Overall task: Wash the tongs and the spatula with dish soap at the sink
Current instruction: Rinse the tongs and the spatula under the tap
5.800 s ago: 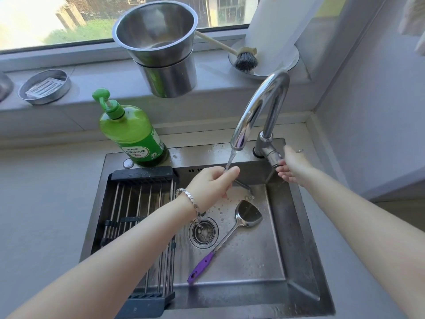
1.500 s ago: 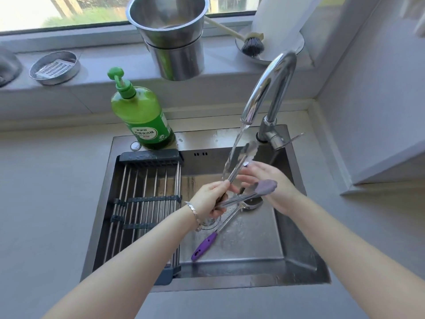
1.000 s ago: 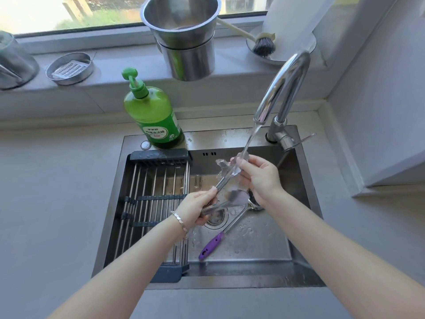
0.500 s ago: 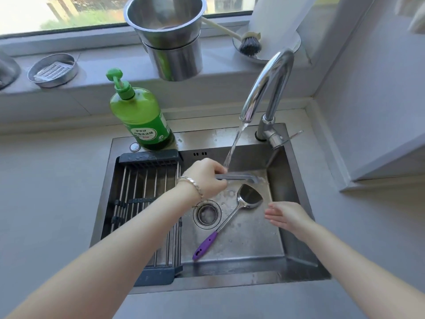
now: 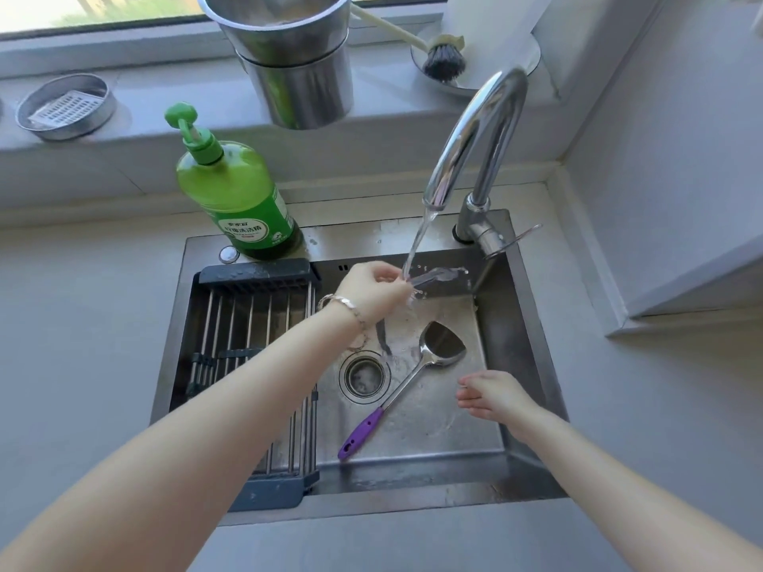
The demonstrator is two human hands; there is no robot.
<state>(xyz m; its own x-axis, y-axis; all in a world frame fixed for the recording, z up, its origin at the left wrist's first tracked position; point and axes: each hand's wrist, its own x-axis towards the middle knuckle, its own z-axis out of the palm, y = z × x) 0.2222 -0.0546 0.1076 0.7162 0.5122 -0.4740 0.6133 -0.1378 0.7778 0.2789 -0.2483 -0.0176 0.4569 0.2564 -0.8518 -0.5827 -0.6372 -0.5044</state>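
Left hand (image 5: 377, 293) is clamped on the tongs (image 5: 439, 276). They stick out to its right, roughly level, in the tap stream. Right hand (image 5: 493, 396) is loose, fingers relaxed, holding nothing, low in the sink (image 5: 516, 344). Spatula (image 5: 402, 386) lies on the sink floor just left of that hand, not touching it. Its long axis is diagonal: blade ahead-left of the fingertips, purple handle back-left toward the person. Right hand is clearly the nearer one and its fingers point at the shaft. Dish soap (image 5: 235, 200) sits beyond and left of the left hand, and is probably needed next.
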